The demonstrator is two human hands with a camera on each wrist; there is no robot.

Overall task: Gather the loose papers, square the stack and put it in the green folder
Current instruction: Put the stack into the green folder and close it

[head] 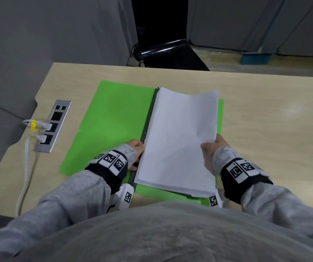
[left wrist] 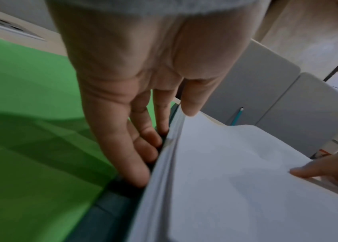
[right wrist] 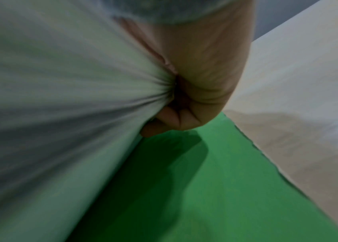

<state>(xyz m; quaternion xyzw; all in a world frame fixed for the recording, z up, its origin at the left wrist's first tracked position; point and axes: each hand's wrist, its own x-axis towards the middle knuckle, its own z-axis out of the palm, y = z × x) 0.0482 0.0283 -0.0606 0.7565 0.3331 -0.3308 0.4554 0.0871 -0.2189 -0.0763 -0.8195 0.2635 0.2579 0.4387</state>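
Observation:
The green folder lies open on the wooden table, with its dark spine down the middle. A white paper stack sits on the folder's right half, its right side raised. My left hand is at the stack's left edge by the spine. Its straight fingers press against that edge, and the thumb lies on top. My right hand grips the stack's right edge, thumb on top and fingers curled below, creasing the paper. Green folder shows beneath.
A metal socket strip with white cables is set in the table's left side. A black chair stands beyond the far edge. Bare table spreads to the right of the folder.

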